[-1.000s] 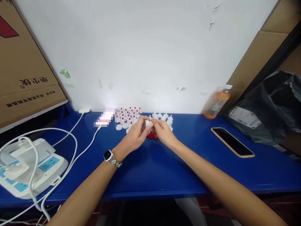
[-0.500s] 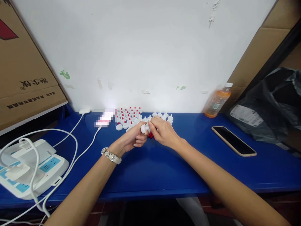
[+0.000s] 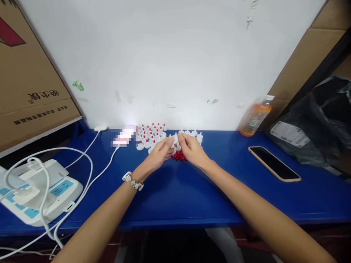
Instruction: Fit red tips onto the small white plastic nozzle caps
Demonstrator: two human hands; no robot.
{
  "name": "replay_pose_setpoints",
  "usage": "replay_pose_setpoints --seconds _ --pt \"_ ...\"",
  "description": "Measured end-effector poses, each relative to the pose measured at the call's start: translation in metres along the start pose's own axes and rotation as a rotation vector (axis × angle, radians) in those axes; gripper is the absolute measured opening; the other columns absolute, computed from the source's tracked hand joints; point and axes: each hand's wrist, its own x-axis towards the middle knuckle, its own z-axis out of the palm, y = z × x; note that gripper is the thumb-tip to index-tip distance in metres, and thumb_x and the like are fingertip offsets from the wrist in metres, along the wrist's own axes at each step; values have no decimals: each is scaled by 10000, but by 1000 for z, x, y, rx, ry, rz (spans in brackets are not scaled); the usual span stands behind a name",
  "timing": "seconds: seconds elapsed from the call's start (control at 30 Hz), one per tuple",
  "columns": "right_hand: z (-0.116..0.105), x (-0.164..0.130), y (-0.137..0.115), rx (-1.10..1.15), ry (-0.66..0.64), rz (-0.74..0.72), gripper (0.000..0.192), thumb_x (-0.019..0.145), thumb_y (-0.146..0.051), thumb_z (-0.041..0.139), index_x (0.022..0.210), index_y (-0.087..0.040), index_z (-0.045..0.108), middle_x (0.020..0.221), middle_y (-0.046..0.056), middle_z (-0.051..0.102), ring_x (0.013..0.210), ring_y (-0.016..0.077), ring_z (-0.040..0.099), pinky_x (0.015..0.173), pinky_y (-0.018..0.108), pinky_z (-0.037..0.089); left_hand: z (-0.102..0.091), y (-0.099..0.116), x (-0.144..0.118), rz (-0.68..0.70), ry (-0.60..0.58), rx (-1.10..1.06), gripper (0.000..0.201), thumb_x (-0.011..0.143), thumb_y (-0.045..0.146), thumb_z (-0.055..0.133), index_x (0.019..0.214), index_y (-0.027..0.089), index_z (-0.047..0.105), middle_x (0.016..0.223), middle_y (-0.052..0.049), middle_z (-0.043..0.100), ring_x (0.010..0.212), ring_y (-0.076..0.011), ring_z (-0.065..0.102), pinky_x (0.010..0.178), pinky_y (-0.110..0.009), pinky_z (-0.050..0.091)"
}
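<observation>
Your left hand (image 3: pixel 160 153) and right hand (image 3: pixel 190 148) pinch one small white cap (image 3: pixel 175 139) above the red plugs (image 3: pixel 179 156); probably light, stiff, slippery, so grip its rim.

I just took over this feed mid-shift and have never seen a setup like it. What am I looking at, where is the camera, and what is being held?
There is no machine here: these are a person's two bare hands, filmed by a camera worn on the head, looking forward and down. The left hand, with a wristwatch, and the right hand meet over a blue table and pinch a small white cap between their fingers. Below them lies a small pile of red pieces. Behind stand white caps with red tops and plain white caps. At the left is a white power strip with cables, at the right a phone, an orange bottle and a black bag.
</observation>
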Motion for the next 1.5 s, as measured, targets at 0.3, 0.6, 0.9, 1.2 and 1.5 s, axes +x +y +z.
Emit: replay_pose_setpoints --seconds 0.3,0.6,0.9,1.2,1.5 --pt "-5 -3 -6 -252 -20 -144 406 1022 -397 307 705 -208 474 695 11 509 704 152 500 647 267 330 2 11 0 -347 -156 -337 489 955 501 312 564 208 341 449 83 156 362 -65 149 366 -203 148" --pt "8 -3 2 216 -97 136 588 984 -605 275 588 -200 432 529 -12 478 524 123 440 550 261 311 1 3 -5 135 116 305 439 947 606 433 1136 217 512 727 28 510 572 -109 501 495 -213 398" --pt "-5 0 -4 -32 36 -28 492 1013 -511 279 649 -205 403 571 -15 440 544 119 387 564 289 271 10 3 0 -13 -1 -104 428 900 642 505 851 229 404 612 95 244 438 -71 267 352 -174 331" --pt "-26 7 25 -296 -90 -143 308 979 -305 429 694 -195 471 671 14 523 703 159 469 687 293 342 -22 10 7 -11 91 5 386 865 551 602 960 186 514 746 26 452 650 -110 469 510 -205 464" --pt "-24 8 24 249 -141 106 289 933 -413 512 1009 -168 648 696 -7 614 631 134 546 626 265 415 -15 -5 1 113 88 453 358 857 456 663 1089 209 549 813 19 595 696 -120 566 642 -249 453"
